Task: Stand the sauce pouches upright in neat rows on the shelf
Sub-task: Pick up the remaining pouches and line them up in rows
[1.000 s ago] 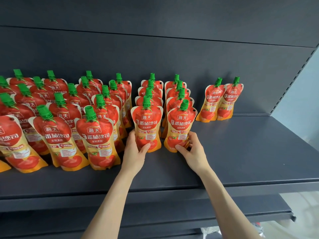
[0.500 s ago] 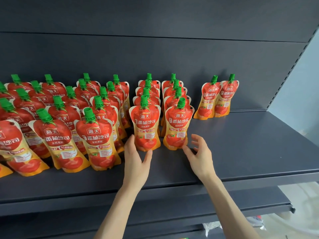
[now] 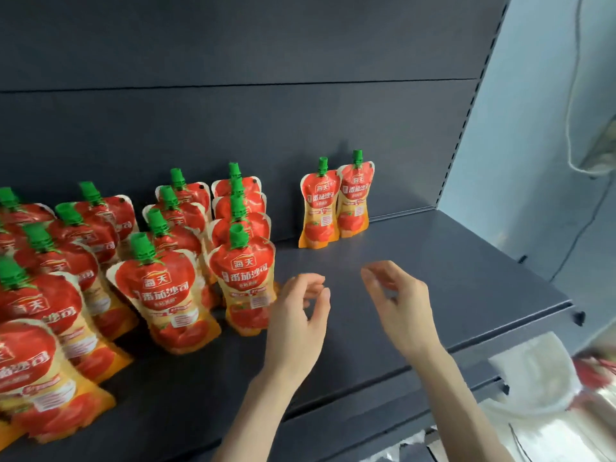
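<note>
Left rows: sauce pouches [image 3: 50, 295] stand caps up, red and orange with green caps. The frame edge cuts them off, so you cannot count them.
Two full columns: four pouches run front to back behind the front-left pouch [image 3: 163, 295], and four more behind the front-right pouch [image 3: 248, 285]. All eight are upright, though the front-left one leans a little.
Your left hand [image 3: 296, 315]: it holds nothing and its fingers are loosely curled. It is just beside the front-right pouch's right edge; blur hides whether it touches.
Back pair [image 3: 335, 203]: two pouches stand side by side and touching against the back panel [image 3: 300, 111]. They are well apart from the columns, with their long axes vertical. They lie straight ahead of the gap between your hands, toward the rear.
Your right hand [image 3: 400, 305]: it is empty too, fingers half curled, above the bare shelf [image 3: 466, 278] and apart from the left hand.
Plastic bag [image 3: 540, 388]: one, below the shelf's front edge at lower right. Something red shows at its right edge, too blurred to name.
Likely next move: both columns before the back pair lack pouches. If the stock is in that bag, your right hand is nearer.
</note>
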A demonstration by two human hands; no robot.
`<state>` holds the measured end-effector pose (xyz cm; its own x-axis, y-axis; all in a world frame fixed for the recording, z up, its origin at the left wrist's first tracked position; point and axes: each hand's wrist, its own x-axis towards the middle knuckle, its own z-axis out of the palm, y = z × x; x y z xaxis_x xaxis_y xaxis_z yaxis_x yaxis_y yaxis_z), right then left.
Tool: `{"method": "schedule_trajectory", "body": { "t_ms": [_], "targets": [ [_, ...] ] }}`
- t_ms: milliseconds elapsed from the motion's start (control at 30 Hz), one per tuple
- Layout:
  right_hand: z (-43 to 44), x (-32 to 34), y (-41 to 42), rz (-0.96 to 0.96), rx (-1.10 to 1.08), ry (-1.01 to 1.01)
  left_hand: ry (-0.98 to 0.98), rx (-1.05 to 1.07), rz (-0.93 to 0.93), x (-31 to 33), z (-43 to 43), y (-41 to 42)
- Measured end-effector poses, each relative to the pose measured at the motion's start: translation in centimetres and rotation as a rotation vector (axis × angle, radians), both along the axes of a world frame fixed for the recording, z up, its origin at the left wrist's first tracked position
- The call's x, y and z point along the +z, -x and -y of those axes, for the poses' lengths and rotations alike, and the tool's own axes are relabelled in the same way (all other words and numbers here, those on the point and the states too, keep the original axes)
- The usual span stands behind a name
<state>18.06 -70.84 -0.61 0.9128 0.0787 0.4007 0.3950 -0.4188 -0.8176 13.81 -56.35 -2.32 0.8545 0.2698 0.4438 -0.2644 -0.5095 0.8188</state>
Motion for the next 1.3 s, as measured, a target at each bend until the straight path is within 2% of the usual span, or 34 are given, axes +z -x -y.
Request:
{"method": "schedule_trajectory", "body": {
  "t_ms": [133,367,500,633,800,967,1300],
  "targets": [
    [2.2,0.1,-6.5,-0.017,0.073,0.007,0.058,0.1,-0.021,-0.6,2.7,-6.2],
    [4.1,-0.1,-17.7,-0.083,0.274,0.072,0.144,0.49,-0.076,-0.5,4.7,-15.0],
    [4.0,-0.4,-22.1,-0.103,0.29,0.035,0.235,0.582,-0.134,-0.4,4.4,-18.1],
    [3.7,-1.4,-25.1,-0.149,0.274,0.005,0.309,0.58,-0.123,-0.3,3.6,-20.4],
    [2.6,-1.6,-26.8,-0.281,0.37,-0.076,0.368,0.533,-0.225,-0.8,2.8,-21.4],
    [1.5,-2.4,-27.4,-0.344,0.472,-0.131,0.375,0.465,-0.212,-1.4,2.1,-21.0],
    [4.2,-0.7,-21.2,-0.401,0.59,-0.351,0.402,0.358,-0.097,0.8,5.5,-14.7]
  ]
}}
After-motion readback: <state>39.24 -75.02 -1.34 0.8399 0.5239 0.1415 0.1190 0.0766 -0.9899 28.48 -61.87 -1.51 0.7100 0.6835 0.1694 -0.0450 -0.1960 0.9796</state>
